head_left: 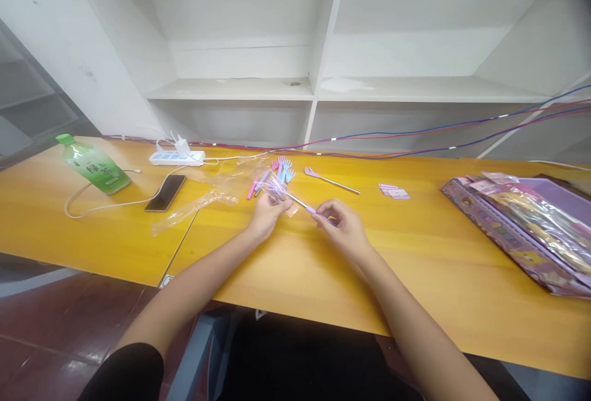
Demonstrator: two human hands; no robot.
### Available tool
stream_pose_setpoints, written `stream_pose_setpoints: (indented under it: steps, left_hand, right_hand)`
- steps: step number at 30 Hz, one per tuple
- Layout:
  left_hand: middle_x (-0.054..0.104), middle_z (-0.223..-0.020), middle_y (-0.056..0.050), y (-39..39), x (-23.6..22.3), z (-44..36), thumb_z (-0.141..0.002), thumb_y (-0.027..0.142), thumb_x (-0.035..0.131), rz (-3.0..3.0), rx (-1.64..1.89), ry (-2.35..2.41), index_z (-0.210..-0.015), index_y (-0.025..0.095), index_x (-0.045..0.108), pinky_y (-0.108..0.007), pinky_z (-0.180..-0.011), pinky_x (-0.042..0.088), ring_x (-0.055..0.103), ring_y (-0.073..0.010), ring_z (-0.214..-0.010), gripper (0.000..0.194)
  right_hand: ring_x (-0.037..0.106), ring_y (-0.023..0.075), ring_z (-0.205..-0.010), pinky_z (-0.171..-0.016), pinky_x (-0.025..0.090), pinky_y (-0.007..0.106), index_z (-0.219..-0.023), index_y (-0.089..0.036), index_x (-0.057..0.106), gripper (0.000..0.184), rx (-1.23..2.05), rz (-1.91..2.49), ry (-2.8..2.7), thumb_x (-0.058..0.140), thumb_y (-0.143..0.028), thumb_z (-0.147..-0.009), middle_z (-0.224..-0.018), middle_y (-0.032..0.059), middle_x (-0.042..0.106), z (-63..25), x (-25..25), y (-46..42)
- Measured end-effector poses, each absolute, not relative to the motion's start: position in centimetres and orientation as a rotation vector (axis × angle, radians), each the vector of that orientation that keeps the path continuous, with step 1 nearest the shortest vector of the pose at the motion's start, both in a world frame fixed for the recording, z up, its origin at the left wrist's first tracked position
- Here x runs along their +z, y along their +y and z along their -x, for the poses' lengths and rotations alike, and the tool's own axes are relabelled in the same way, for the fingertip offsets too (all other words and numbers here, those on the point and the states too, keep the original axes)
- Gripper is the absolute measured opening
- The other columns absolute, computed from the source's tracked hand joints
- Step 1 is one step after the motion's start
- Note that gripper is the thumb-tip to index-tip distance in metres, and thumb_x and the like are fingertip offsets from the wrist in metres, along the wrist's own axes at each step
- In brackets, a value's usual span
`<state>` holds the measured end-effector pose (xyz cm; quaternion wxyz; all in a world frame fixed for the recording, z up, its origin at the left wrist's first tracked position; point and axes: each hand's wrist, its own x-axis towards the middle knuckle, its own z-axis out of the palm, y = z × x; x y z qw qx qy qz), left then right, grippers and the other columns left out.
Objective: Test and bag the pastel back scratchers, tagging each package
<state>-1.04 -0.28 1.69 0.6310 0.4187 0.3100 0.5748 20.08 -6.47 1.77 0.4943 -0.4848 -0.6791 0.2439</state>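
Pinching a back scratcher (299, 202) at its purple end, the right hand (342, 223) holds it above the worktop (295, 278); the left hand (268, 214) grips clear plastic (291, 209) at the other end, more scratchers (280, 169) just beyond!

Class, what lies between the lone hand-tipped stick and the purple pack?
In the head view, small purple cards lie between the lone hand-tipped stick and the purple pack.

One left hand (266, 213), one right hand (344, 226), one bottle (98, 169), one phone (170, 194), one power strip (168, 158); one held scratcher (310, 209), one lone scratcher (313, 172), and a bunch (290, 175) of perhaps five more (they overlap and blur).
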Motion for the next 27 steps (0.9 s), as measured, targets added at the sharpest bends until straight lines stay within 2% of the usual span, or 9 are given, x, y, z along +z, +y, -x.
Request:
stream_pose_setpoints:
  steps: [4, 7, 10, 15, 22, 27]
  left_hand:
    - [0.069, -0.085, 0.001, -1.6, 1.4, 0.6, -0.064, 0.032, 0.097, -1.017, 1.141, 0.702, -0.117, 0.016, 0.069, -0.029, -0.079, 0.054, 0.066, -0.0128, -0.077, 0.062]
    - [0.069, -0.085, 0.000, -2.0, 1.5, 0.4, -0.064, 0.030, 0.097, -1.016, 1.103, 0.697, -0.114, 0.015, 0.070, -0.028, -0.077, 0.053, 0.066, -0.0120, -0.076, 0.059]
    - [0.069, -0.088, 0.000, -1.7, 1.9, 0.5, -0.063, 0.027, 0.097, -0.921, 1.170, 0.715, -0.109, 0.016, 0.071, -0.027, -0.078, 0.053, 0.065, -0.0109, -0.079, 0.053]
    - [0.068, -0.088, 0.003, -0.4, 2.4, 1.1, -0.061, 0.020, 0.094, -0.778, 1.319, 0.732, -0.102, 0.018, 0.069, -0.023, -0.075, 0.051, 0.063, -0.0087, -0.077, 0.048]
    - [0.071, -0.102, 0.000, 0.4, 3.1, 1.7, -0.060, 0.020, 0.095, -0.725, 1.384, 0.706, -0.100, 0.019, 0.068, -0.023, -0.081, 0.052, 0.067, -0.0111, -0.091, 0.048]
    - [0.069, -0.094, 0.001, -0.2, 2.8, 1.4, -0.062, 0.025, 0.097, -0.832, 1.342, 0.715, -0.106, 0.020, 0.068, -0.024, -0.077, 0.051, 0.065, -0.0107, -0.082, 0.053]
  right_hand:
    - [0.063, 0.0184, -0.077, -0.066, 0.053, 0.031, -0.090, -0.024, 0.064, 0.029, 0.532, 1.146, -1.682, 0.071, -0.051, -0.096, -0.088, 0.0048, 0.064, -19.5, 1.7, -6.6]
    - [0.062, 0.0186, -0.079, -0.066, 0.052, 0.031, -0.090, -0.024, 0.064, 0.025, 0.500, 1.134, -1.715, 0.070, -0.047, -0.098, -0.090, 0.0052, 0.064, -19.2, 1.8, -6.8]
    - [0.064, 0.0196, -0.084, -0.069, 0.055, 0.032, -0.098, -0.024, 0.065, 0.020, 0.532, 1.111, -1.707, 0.070, -0.043, -0.098, -0.098, 0.0068, 0.065, -19.2, 2.1, -6.9]
    - [0.071, 0.0199, -0.092, -0.083, 0.061, 0.038, -0.112, -0.026, 0.065, 0.020, 0.766, 0.900, -1.609, 0.068, -0.042, -0.099, -0.112, 0.0076, 0.062, -19.5, 2.6, -7.1]
    - [0.076, 0.0229, -0.098, -0.076, 0.064, 0.037, -0.111, -0.027, 0.073, 0.019, 0.901, 0.783, -1.567, 0.068, -0.042, -0.100, -0.118, 0.0098, 0.063, -19.6, 3.8, -7.7]
    - [0.075, 0.0229, -0.099, -0.077, 0.064, 0.038, -0.112, -0.027, 0.078, 0.021, 0.929, 0.783, -1.621, 0.070, -0.043, -0.100, -0.117, 0.0102, 0.066, -19.4, 4.1, -7.9]
